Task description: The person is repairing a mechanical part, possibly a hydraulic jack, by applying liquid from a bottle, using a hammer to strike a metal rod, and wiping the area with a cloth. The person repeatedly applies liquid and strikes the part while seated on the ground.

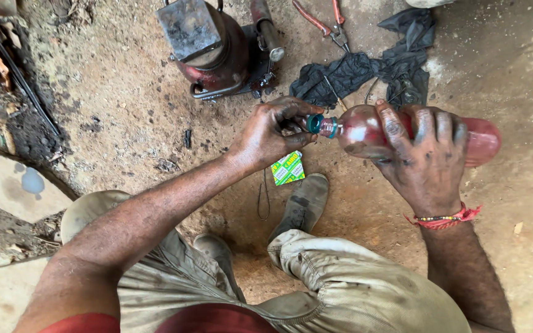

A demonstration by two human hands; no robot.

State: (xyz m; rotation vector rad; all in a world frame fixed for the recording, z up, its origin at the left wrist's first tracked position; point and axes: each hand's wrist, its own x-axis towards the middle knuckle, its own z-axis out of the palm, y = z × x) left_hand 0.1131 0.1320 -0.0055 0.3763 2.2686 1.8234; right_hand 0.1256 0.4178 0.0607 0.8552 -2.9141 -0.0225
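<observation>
My right hand [425,154] grips a clear plastic bottle [365,128] of reddish liquid, held on its side over the dirt floor. Its neck points left and carries a teal cap [314,123]. My left hand [268,132] pinches that cap between thumb and fingers. Both hands are smeared with dark grease. A red bracelet [445,218] circles my right wrist.
A red hydraulic bottle jack [214,49] stands at the top centre. Red-handled pliers [331,23] and a black rag [365,71] lie behind the bottle. A small green-and-yellow packet [287,168] lies by my shoe [303,203]. Rubble and a cable [20,80] border the left.
</observation>
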